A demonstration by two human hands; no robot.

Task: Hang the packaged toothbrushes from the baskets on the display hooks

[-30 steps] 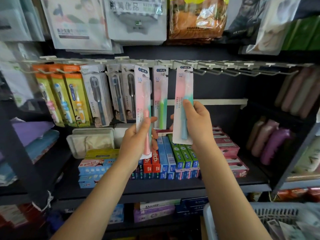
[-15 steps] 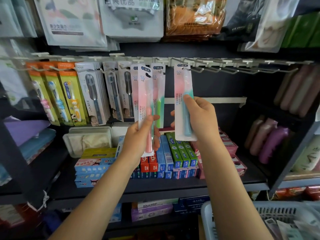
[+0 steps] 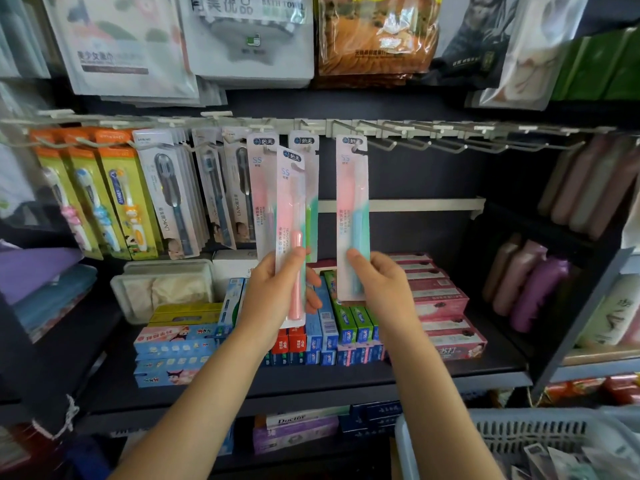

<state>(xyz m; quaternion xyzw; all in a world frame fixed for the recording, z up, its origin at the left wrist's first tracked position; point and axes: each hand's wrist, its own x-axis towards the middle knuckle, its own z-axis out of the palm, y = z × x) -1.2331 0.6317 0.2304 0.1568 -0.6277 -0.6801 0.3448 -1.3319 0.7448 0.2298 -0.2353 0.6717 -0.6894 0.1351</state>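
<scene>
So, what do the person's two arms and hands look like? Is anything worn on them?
Both forearms are bare from the bottom edge of the picture up to the wrists: no sleeves show. The left hand and right hand carry no gloves, rings, watch or bracelet that I can see.

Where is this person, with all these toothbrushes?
Most likely a shop's toiletries aisle. Packaged toothbrushes such as the yellow-green carded ones hang in rows from a rail of grey metal display hooks, boxed toothpaste is stacked on the dark shelf below, and a grey plastic basket waits nearby.

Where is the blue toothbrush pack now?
Head view, centre: the right hand holds the blue pack at a hook, right of the pink pack.
</scene>
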